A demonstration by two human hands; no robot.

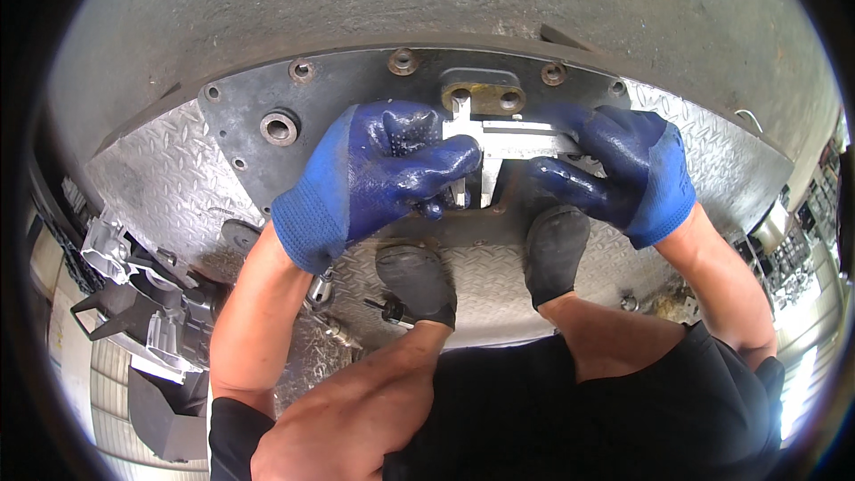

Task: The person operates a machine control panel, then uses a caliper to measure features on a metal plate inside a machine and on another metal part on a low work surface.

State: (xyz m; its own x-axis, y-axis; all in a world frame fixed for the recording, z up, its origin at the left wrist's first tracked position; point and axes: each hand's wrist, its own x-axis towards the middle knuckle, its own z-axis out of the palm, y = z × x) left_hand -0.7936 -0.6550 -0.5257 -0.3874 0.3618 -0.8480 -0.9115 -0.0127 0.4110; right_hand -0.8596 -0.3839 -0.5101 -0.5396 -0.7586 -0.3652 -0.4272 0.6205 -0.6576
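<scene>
A silver vernier caliper (519, 143) lies crosswise between my two hands, both in blue coated work gloves. My left hand (401, 153) grips it at the jaw end, thumb pressed against the jaws. Around the right part of its beam, my right hand (614, 153) is closed with thumb and fingers. The long jaws point toward me and the short ones point away. Below the caliper is a dark metal plate (258, 156) with bushed holes. Just beyond the short jaws sits a yellowish-brown oblong block (485, 98) with two holes. My left fingertips are partly hidden behind the glove's thumb.
Silver tread plate (165, 160) flanks the dark plate. Beyond it stands a large curved grey surface (427, 0). Near my feet, wearing dark shoes (415, 281), lie a small tool (387, 310) and metal shavings. Metal castings (165, 338) are piled at the lower left.
</scene>
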